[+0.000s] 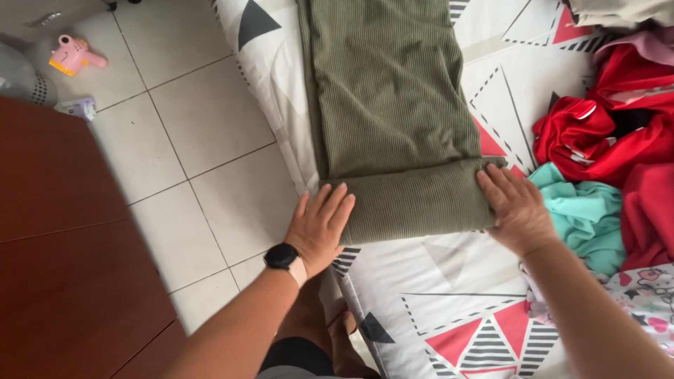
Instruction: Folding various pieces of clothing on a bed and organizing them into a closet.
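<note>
Clearly the green garment [393,112] lay soft and limp on the bed [449,295], its near end folded over. Left hand [319,228] and right hand [516,207] pressed flat, fingers spread, gripping nothing; the fold's corners looked the best hold.

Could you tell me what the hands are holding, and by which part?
Both hands, left and right, press flat on the folded end of the olive-green ribbed garment; neither grips it.

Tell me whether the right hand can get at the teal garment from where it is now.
Probably yes. The right hand lies flat on the folded end of the green garment, and the teal garment sits right beside it with nothing between them.
</note>
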